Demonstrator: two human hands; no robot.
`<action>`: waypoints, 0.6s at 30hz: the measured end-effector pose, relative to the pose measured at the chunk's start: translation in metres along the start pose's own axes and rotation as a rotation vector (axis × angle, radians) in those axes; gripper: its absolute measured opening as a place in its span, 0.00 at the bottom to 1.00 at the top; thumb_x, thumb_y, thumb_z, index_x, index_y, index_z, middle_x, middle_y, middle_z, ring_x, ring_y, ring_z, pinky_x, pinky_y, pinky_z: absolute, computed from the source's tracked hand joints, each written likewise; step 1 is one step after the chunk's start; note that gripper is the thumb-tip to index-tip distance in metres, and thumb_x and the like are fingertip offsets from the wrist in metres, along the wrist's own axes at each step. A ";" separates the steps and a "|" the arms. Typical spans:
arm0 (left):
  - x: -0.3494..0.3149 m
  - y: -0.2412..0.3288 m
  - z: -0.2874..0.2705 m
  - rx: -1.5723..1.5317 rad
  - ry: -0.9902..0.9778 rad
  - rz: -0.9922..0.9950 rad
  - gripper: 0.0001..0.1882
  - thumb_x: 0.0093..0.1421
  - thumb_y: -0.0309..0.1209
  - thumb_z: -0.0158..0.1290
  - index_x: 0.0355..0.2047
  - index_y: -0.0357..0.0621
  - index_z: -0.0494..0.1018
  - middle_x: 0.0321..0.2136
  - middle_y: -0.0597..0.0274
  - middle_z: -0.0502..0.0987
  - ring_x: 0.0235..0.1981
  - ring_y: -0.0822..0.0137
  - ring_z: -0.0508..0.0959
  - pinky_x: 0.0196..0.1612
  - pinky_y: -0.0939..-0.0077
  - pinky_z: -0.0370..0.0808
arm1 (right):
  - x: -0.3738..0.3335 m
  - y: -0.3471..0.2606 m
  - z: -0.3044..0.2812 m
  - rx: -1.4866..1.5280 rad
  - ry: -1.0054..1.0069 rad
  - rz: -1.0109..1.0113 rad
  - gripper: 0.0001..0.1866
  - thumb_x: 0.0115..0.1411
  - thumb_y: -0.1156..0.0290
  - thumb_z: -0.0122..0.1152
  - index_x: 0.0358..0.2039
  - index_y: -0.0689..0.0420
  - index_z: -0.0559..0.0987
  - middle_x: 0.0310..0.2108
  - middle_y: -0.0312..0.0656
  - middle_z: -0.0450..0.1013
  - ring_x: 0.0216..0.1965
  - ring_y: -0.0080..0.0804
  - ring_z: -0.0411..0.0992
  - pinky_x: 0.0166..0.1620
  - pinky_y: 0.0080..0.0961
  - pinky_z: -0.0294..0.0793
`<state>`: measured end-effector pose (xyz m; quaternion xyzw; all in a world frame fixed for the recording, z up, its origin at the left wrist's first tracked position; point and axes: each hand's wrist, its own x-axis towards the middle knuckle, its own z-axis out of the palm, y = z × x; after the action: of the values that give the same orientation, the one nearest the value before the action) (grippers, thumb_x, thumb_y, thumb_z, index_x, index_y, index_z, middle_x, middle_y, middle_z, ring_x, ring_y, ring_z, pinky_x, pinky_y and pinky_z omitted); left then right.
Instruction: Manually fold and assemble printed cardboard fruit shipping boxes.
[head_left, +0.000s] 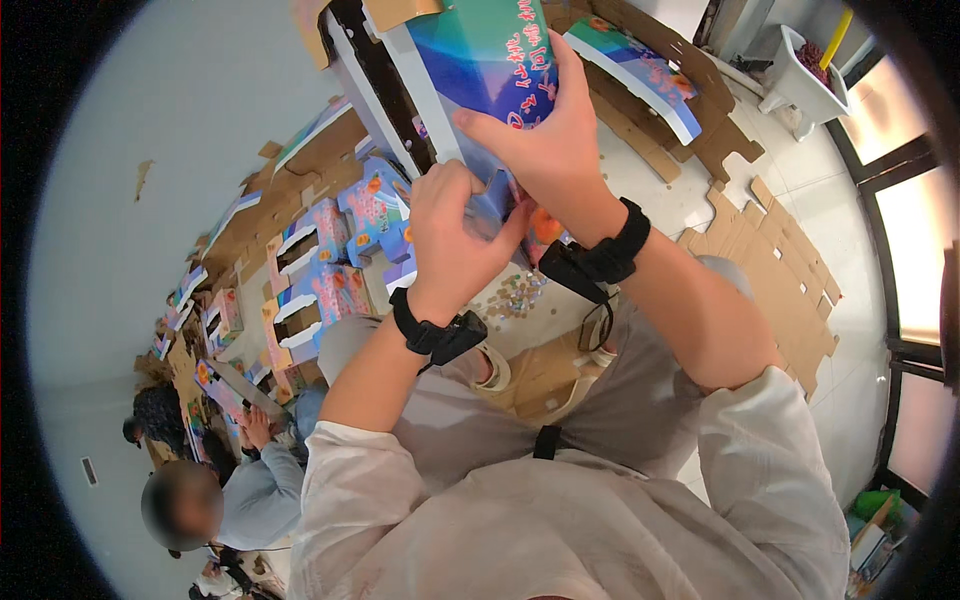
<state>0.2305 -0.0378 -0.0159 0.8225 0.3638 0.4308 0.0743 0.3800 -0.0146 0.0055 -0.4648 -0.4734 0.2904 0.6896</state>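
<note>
A printed cardboard box [475, 60] in blue, green and purple is held up in front of me at the top of the view. A long dark gap runs along its left side, between white-edged panels. My left hand [445, 225] is closed on the box's near lower corner, fingers bent against a folded blue flap. Across the box's right side, my right hand [560, 140] grips it with the thumb on the printed face and the fingers stretched along the edge. Both wrists wear black straps with small dark devices; part of the near end is hidden behind my hands.
Several printed boxes [325, 290] stand to the left. Flat brown cardboard [775, 270] lies on the right floor, and a printed sheet [640, 75] on cardboard beyond. Small cut-out scraps [520, 292] litter the floor between my legs. A co-worker [265, 490] handles a box at lower left.
</note>
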 end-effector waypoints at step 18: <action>-0.004 -0.141 -0.067 -0.709 0.191 -0.641 0.17 0.69 0.37 0.56 0.50 0.36 0.80 0.38 0.65 0.81 0.40 0.73 0.76 0.45 0.78 0.72 | 0.006 -0.013 -0.029 0.093 -0.139 -0.174 0.57 0.50 0.68 0.83 0.75 0.61 0.57 0.62 0.49 0.70 0.59 0.38 0.73 0.63 0.35 0.73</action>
<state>0.1025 0.0493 -0.0384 0.5499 0.4348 0.5572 0.4452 0.4080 -0.0253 0.0159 -0.3683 -0.5446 0.2823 0.6986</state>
